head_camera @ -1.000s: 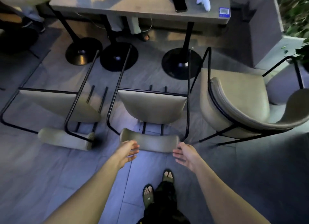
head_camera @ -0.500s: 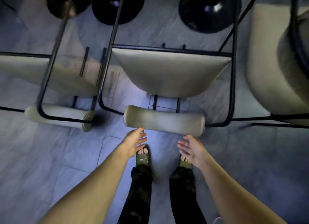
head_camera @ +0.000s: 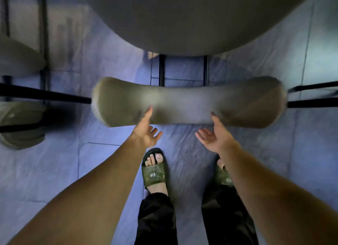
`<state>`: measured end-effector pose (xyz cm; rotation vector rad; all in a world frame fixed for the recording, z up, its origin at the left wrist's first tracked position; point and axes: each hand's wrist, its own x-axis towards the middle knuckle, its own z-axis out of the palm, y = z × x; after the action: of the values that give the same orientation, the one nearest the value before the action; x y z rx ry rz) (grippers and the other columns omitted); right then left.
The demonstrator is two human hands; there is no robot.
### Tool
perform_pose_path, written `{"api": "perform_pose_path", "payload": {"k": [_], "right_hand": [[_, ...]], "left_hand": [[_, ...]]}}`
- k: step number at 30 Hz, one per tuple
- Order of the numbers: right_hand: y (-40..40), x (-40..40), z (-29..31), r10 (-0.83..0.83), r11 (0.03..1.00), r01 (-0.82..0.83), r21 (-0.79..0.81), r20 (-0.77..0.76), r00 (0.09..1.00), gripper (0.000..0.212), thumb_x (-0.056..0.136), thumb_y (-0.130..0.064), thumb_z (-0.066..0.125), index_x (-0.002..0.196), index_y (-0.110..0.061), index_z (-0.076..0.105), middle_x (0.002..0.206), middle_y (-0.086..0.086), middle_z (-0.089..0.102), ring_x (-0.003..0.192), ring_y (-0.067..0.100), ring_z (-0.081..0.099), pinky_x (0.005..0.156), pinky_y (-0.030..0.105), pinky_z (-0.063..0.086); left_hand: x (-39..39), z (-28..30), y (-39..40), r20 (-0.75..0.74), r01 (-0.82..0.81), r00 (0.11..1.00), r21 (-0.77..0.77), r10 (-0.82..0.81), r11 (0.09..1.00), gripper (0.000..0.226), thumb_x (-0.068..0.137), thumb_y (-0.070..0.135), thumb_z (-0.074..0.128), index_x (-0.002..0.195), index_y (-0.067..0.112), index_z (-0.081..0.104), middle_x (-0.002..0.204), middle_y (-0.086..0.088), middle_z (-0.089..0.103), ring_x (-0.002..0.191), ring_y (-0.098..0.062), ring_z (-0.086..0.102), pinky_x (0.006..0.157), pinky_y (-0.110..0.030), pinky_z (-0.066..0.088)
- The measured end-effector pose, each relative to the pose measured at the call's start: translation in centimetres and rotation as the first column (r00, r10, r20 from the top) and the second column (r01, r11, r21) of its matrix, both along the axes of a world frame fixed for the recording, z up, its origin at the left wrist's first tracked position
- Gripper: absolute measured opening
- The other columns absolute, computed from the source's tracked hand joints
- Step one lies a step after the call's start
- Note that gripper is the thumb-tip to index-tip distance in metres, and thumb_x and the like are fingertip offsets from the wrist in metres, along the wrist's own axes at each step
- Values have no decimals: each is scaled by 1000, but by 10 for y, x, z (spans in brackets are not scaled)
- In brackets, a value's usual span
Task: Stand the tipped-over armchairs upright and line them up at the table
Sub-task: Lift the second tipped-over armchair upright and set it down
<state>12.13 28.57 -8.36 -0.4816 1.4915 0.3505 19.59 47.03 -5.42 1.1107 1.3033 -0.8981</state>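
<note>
The middle armchair lies tipped over on the floor, and its beige padded backrest (head_camera: 188,103) fills the centre of the view. Its beige seat (head_camera: 192,19) looms across the top, joined by two black bars (head_camera: 161,69). My left hand (head_camera: 146,133) is palm up at the backrest's near edge, thumb touching the padding, fingers spread below it. My right hand (head_camera: 214,135) mirrors it on the right, thumb against the padding, fingers open. Neither hand has closed on the backrest. A second tipped armchair (head_camera: 20,124) shows partly at the left edge.
Black metal frame tubes (head_camera: 43,94) run from the left edge to the backrest, and more tubes (head_camera: 312,96) stick out on the right. My feet in green slides (head_camera: 154,171) stand on grey floor tiles just below the backrest.
I have bent down much closer, so the middle chair's backrest looks far larger. Both hands have moved forward from short of the backrest to touching its near edge.
</note>
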Motion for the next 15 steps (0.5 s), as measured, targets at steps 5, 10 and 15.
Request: {"api": "perform_pose_path", "payload": {"k": [5, 10, 15], "right_hand": [[8, 0, -49, -119, 993, 119, 2, 43, 992, 34, 84, -53, 65, 102, -24, 63, 92, -4, 64, 98, 13, 60, 99, 33, 46], [21, 0, -57, -233, 972, 227, 57, 135, 963, 45, 85, -59, 60, 112, -23, 62, 101, -5, 63, 118, 15, 55, 111, 37, 38], [16, 2, -50, -220, 974, 214, 69, 111, 969, 45, 86, -59, 59, 107, -19, 62, 111, -2, 64, 115, 16, 56, 109, 37, 39]], "left_hand": [[-3, -50, 0, 32, -147, 988, -72, 150, 986, 57, 80, 58, 64, 123, 22, 56, 122, 2, 57, 131, -14, 47, 109, -32, 39], [-5, -62, -6, 49, -198, 978, -63, 202, 978, 64, 79, 56, 65, 131, 19, 55, 132, 1, 58, 121, -14, 53, 111, -34, 39], [-4, -52, 4, 25, -161, 986, -73, 163, 984, 59, 81, 52, 65, 125, 14, 56, 105, 0, 63, 113, -16, 54, 95, -25, 46]]}}
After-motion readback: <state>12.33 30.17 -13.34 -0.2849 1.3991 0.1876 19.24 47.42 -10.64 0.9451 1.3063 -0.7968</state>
